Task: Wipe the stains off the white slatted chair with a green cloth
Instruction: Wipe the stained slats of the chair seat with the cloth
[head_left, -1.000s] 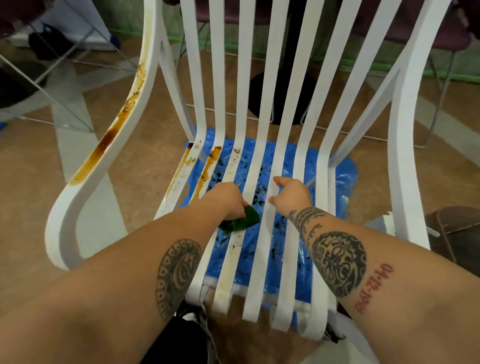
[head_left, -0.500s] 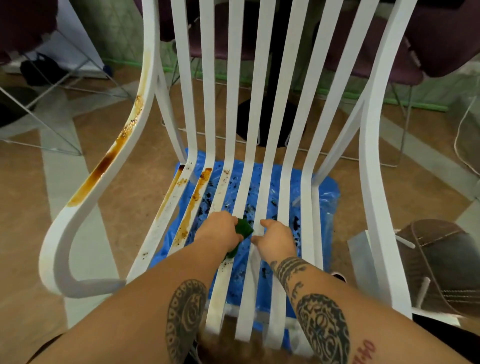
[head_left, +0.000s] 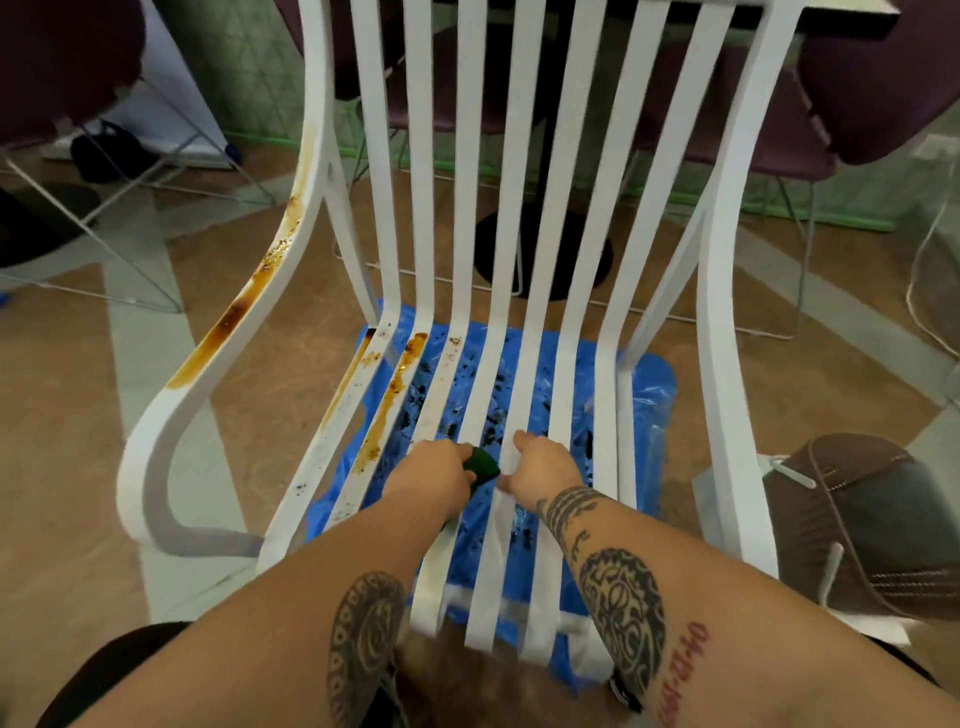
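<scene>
Tan floor (head_left: 78, 441), with a blue sheet (head_left: 644, 395) under the white slatted chair (head_left: 519, 208). In the head view, the left hand (head_left: 434, 475) clutches the green cloth (head_left: 483, 464) on a mid-seat slat, and the right hand (head_left: 543, 467) grips the neighbouring slat. The brown stains (head_left: 387, 400) run lengthwise along slats ahead and leftward, nearer the left hand.

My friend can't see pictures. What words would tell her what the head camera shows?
A person's left hand holds a green cloth on a seat slat of a white slatted chair, the right hand resting on the next slat. Brown stains streak the left armrest and leftmost seat slats; a blue sheet lies under the chair.
</scene>
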